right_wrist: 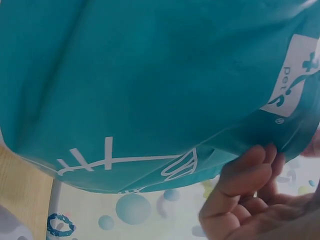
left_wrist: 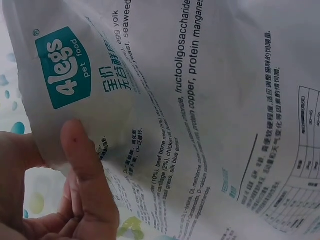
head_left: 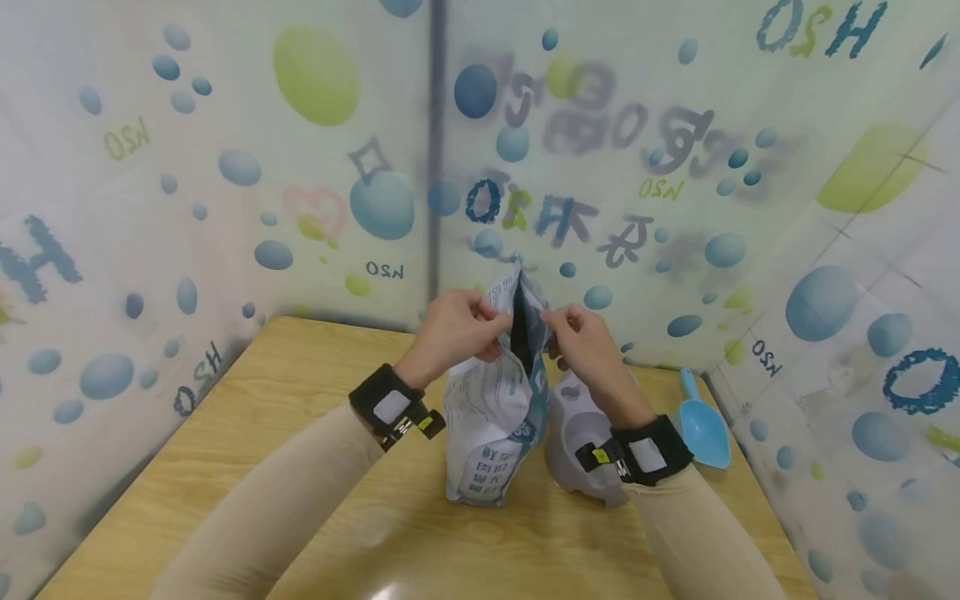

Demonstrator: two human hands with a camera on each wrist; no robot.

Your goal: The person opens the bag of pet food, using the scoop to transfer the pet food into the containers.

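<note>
A white and teal pet food bag stands upright on the table, its top parted into a dark slit. My left hand pinches the left edge of the mouth between thumb and fingers. At the opposite edge, my right hand pinches the rim. The left wrist view shows the printed white side of the bag, with the left hand at its edge. In the right wrist view, the teal side of the bag fills most of the picture, and the right hand grips its lower right edge.
Just right of the bag sits a pale lavender plastic container, partly behind the right forearm. A blue scoop lies farther right on the wooden table. Walls printed with coloured dots enclose the table at the back and sides.
</note>
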